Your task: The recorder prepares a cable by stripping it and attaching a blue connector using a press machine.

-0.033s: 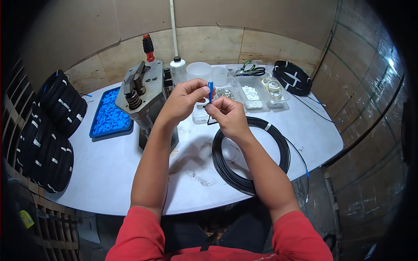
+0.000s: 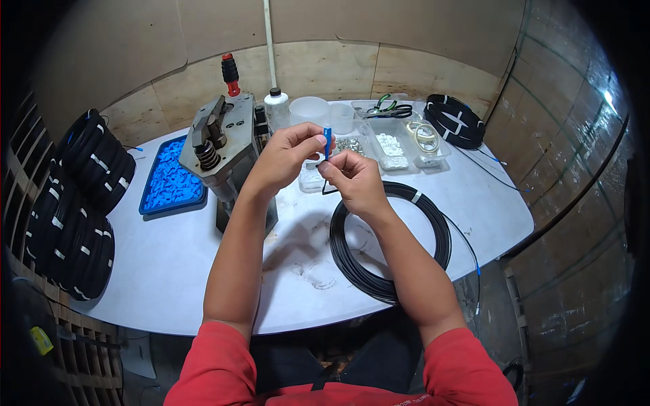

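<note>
Above the middle of the grey desk (image 2: 169, 264), two hands meet around one small blue connector piece (image 2: 327, 141). Left hand (image 2: 288, 159) pinches it upright between thumb and fingertips, its grip closed on the piece. Right hand (image 2: 355, 179) sits just below and beside it, fingers curled tight; a thin black cable end (image 2: 325, 186) runs down from its grip, though how the fingers hold it is hard to make out.

One large black cable coil (image 2: 389, 237) lies on the desk under the right forearm. One smaller bound coil (image 2: 453, 122) rests at the far right edge. Several more black coils with white ties (image 2: 74, 203) are stacked off the desk's left side; their exact count is unclear.

One blue tray (image 2: 152, 203) holds many small blue parts (image 2: 169, 183). One grey metal press (image 2: 223, 145) with a red-and-black handle stands beside it. Behind it stands one white bottle (image 2: 275, 108) with a dark cap and one translucent cup (image 2: 308, 110). About three clear plastic boxes (image 2: 393, 145) hold small pale parts.
</note>
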`<action>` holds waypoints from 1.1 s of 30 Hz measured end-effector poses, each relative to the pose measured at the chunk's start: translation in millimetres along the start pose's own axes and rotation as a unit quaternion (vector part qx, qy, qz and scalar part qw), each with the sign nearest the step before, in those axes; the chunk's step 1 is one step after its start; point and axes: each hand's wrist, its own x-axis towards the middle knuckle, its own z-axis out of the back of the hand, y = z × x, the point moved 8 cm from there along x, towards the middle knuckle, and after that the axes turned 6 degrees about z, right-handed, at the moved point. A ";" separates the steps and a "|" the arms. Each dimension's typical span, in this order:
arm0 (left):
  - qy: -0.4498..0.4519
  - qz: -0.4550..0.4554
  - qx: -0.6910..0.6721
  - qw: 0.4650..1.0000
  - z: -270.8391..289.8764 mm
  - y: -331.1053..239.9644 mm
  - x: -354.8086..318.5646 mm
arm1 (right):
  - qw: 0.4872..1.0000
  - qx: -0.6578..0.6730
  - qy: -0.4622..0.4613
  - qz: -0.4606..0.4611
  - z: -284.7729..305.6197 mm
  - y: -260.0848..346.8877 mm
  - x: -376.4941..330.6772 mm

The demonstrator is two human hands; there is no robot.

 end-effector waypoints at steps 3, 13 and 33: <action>0.008 0.010 0.015 1.000 -2.8 1.2 0.9 | 1.000 -0.005 0.005 0.006 3.0 -2.6 0.2; -0.001 0.003 0.013 1.000 -0.6 3.1 1.4 | 1.000 0.013 -0.002 0.000 0.5 -0.8 -0.1; 0.002 0.005 0.007 1.000 -2.3 0.1 0.2 | 1.000 0.011 0.016 -0.001 0.8 -4.1 0.1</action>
